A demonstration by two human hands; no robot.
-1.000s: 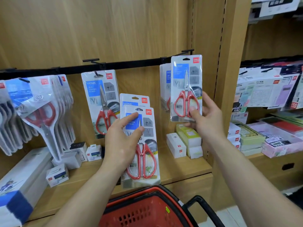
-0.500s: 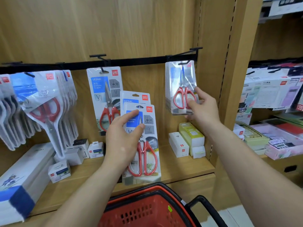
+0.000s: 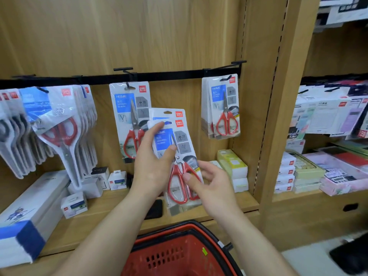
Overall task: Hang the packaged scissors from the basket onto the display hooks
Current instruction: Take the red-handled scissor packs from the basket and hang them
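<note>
Spanning the wall above the fingers, the black rail carries the display hooks so that packs dangle face-out within easy reach. Below the fingers sits the red basket, its open mouth directly under the work, probably so the next pack is one short dip away; what lies in it cannot be made out.

Up and to the right of the fingers, a small bunch of hung packs dangles from the right hook. Just behind the left fingers, a single pack hangs on the middle hook.

Between both hands are the two scissor packs, fanned one behind the other with their hang holes upward, ready for a hook. The left hand pinches them, thumb across the front and index finger stretched up the left edge to steady the stack. The right hand pinches the lower end of the front pack, thumb pressed on the red handles and the other fingers curled behind. I judge that it is there to draw that pack off the stack, so one goes up while the left holds the spare.

The front pack's hang hole, beside the left fingertip, is the smallest target and must meet a hook tip squarely.
</note>
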